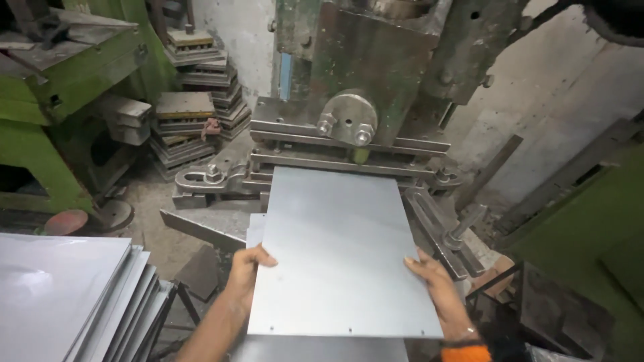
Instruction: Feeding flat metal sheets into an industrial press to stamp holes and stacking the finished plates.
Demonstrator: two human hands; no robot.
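A flat grey metal sheet [339, 248] lies in front of me, its far edge reaching into the slot of a green press machine [365, 60]. My left hand [245, 271] grips the sheet's left edge, thumb on top. On the right edge, my right hand [433, 285] holds it the same way. Small holes run along the sheet's near edge. Another sheet [255, 228] shows just under it at the left.
A stack of similar metal sheets [67, 295] lies at the lower left. Piles of dark steel dies [191, 100] stand behind, beside a green machine [47, 87]. Clamps and bolts [208, 177] sit on the press bed; a green frame [590, 234] is at the right.
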